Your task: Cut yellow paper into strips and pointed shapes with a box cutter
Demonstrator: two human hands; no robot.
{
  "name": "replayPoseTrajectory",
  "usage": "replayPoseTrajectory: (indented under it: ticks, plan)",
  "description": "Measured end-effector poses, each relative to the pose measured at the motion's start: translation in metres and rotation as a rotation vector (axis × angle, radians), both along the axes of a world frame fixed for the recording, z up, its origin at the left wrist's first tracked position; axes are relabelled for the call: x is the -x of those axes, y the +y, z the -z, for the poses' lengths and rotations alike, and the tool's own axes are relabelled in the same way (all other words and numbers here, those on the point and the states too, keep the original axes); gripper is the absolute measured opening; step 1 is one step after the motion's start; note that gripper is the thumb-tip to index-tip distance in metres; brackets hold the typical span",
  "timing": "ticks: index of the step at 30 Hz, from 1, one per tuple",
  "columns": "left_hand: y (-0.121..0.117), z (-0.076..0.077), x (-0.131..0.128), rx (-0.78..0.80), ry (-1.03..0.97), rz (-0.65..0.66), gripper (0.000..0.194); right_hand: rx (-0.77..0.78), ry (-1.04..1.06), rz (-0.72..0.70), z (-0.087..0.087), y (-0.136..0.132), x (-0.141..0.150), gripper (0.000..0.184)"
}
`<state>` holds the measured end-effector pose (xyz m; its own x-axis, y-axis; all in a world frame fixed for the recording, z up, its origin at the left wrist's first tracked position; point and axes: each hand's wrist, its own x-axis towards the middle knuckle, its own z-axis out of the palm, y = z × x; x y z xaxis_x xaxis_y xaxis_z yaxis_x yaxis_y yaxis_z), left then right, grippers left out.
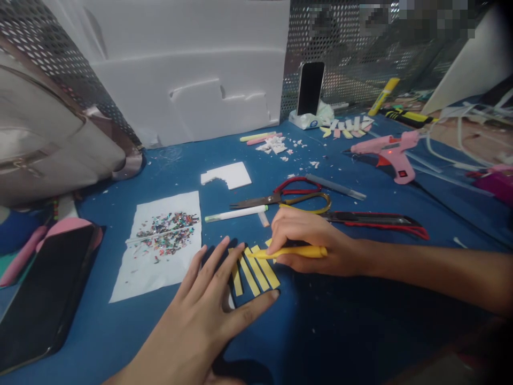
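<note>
At the centre of the frame, four yellow strips (267,269) fan out – perhaps part of a fifth too – with one yellow marker (306,252) gripped over them by the right hand (308,232). The left hand (200,321) is open, fingers spread beside them. Colouring looks well along; unfinished patches, I cannot tell.

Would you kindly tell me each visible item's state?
Pink plastic glue gun: red light lit.
Metal scissors, red and gold handles: blades nearly closed.
Black rectangular phone, left: screen dark.
White-edged phone, back: upright, screen dark.
Yellow plastic pen: in right hand.
White paper sheet: flat, strewn with colourful flakes.
</note>
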<state>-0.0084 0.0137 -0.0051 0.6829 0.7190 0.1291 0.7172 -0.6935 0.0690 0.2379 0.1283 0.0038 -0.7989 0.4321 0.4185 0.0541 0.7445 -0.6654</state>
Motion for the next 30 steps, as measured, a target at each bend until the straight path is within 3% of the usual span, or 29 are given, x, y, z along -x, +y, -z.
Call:
replayPoseTrajectory:
  ticks: [10,30]
  plan:
    - [0.0017,0.0015,0.0023,0.016,0.007,-0.018,0.08,0.017,0.039,-0.037,-0.0012,-0.0006,0.0008,0.009]
    - [0.0015,-0.0016,0.003,0.024,0.032,-0.002,0.086,0.121,0.062,-0.093,0.0006,0.0009,-0.0008,0.015]
